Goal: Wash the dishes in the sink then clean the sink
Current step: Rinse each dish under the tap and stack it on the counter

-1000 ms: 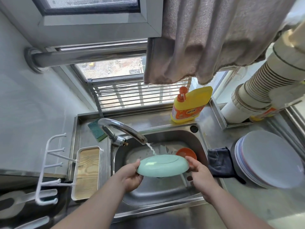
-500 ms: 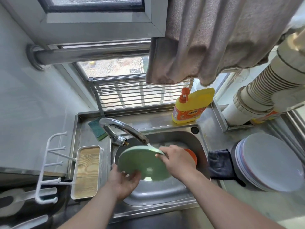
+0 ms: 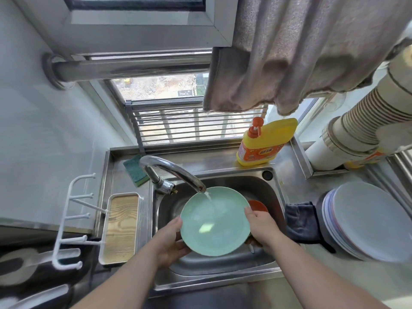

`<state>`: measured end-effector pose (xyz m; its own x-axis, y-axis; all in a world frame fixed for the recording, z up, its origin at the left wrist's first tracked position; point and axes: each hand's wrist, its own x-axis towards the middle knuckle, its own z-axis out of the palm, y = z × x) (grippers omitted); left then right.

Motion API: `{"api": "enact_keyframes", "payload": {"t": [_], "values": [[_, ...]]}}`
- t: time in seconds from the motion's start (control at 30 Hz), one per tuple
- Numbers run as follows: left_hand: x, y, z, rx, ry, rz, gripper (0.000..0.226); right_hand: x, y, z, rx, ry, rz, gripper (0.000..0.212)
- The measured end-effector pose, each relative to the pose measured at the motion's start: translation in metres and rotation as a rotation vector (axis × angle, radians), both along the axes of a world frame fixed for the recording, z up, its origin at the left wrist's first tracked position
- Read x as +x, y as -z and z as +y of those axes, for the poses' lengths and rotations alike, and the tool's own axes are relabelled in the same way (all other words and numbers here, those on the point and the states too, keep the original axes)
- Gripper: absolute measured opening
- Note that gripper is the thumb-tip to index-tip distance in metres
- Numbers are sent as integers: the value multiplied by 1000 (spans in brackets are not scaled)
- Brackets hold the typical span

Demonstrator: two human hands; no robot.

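Observation:
A mint-green plate (image 3: 215,221) is held face up over the steel sink (image 3: 270,188), under the running faucet (image 3: 171,170). Water falls onto the plate's upper part. My left hand (image 3: 170,241) grips its left rim from below. My right hand (image 3: 260,228) grips its right rim, thumb on top. An orange dish (image 3: 257,205) lies in the sink behind the plate, mostly hidden by it.
A stack of pale plates (image 3: 365,221) sits on the counter at the right, with a dark cloth (image 3: 302,221) draped over the sink's right edge. Yellow dish-soap bottle (image 3: 265,141) and green sponge (image 3: 134,169) stand behind the sink. A wood-lined tray (image 3: 121,228) lies left.
The plate was edge-on, then tilted with my right hand on its top; now it lies face up under the stream, one hand on each side.

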<state>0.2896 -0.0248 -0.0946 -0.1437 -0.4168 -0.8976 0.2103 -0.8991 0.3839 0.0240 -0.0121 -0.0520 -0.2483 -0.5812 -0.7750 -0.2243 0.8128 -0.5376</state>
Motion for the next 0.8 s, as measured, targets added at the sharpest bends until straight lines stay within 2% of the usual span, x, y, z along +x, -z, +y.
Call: {"api": "enact_keyframes", "payload": {"t": [0.13,0.2,0.27,0.37,0.5,0.67,0.8], "values": [[-2,-11,-11,-55,-68,10,25,9,9,16,118,285,-278,33],[-2,-17,-18,-80,-100,-2,24,16,15,18,137,368,-344,26],[1,-25,-25,-111,-120,6,24,25,16,16,119,399,-386,21],[9,-30,-31,-157,-153,31,32,37,12,12,106,352,-441,23],[20,-27,-30,-194,-132,13,42,46,10,6,68,287,-443,34],[22,-8,-21,-172,-71,-82,48,41,7,-1,-128,325,-425,43],[8,2,-14,-166,91,-172,52,24,6,-8,-293,240,-239,51]]}}
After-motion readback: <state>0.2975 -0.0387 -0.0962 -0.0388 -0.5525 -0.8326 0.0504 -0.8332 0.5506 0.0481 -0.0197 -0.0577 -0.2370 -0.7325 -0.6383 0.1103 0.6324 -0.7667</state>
